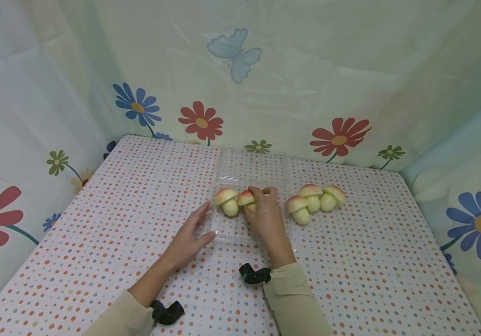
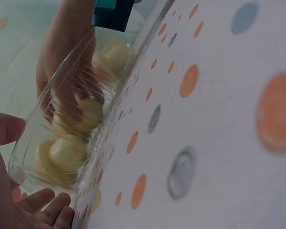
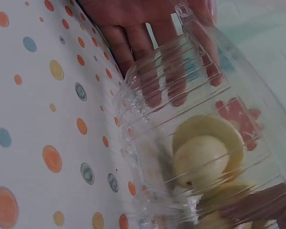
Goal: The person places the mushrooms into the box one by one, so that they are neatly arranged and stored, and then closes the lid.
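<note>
A clear plastic clamshell box (image 1: 232,234) lies with its lid folded back, away from the person. Inside, at the left, sits a cream mushroom-shaped piece (image 1: 226,201) with a reddish cap. Beside it, my right hand (image 1: 265,214) reaches down into the box and grips a second mushroom piece (image 1: 246,198), partly hidden by the fingers. My left hand (image 1: 187,238) is at the box's left side, thumb and fingers spread along the wall. The right wrist view shows those fingers (image 3: 174,90) through the ribbed plastic.
Three more mushroom pieces (image 1: 313,200) stand clustered on the table just right of the box. The dotted tablecloth (image 1: 370,261) covers the table, which meets a flower-printed curtain (image 1: 265,102) at the back and sides.
</note>
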Demonstrator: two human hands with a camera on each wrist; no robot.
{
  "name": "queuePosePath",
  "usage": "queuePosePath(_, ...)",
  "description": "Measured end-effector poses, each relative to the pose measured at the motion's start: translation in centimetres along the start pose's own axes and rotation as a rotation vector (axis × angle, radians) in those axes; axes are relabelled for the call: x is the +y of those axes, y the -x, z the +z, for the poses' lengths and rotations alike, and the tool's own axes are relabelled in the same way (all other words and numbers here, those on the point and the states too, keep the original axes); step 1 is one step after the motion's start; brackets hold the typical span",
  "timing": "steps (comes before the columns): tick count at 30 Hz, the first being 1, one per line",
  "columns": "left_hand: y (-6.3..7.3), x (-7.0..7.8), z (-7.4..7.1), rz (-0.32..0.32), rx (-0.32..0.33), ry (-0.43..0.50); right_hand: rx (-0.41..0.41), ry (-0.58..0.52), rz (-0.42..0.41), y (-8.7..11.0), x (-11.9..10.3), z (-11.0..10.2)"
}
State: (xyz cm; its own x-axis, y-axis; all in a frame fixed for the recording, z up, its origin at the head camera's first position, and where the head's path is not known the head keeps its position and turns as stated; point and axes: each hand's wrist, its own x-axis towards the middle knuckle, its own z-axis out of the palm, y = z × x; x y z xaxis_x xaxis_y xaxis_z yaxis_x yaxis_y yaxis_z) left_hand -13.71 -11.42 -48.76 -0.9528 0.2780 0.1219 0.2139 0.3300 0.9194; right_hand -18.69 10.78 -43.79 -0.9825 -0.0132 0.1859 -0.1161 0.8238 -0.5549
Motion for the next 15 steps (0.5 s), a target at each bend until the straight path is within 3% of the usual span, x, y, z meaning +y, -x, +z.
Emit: queuePosePath(15, -0.02, -0.19, 0.08, 0.018, 0.003, -0.009, -0.013, 0.012, 0.005, 0.04, -0.29, 0.27)
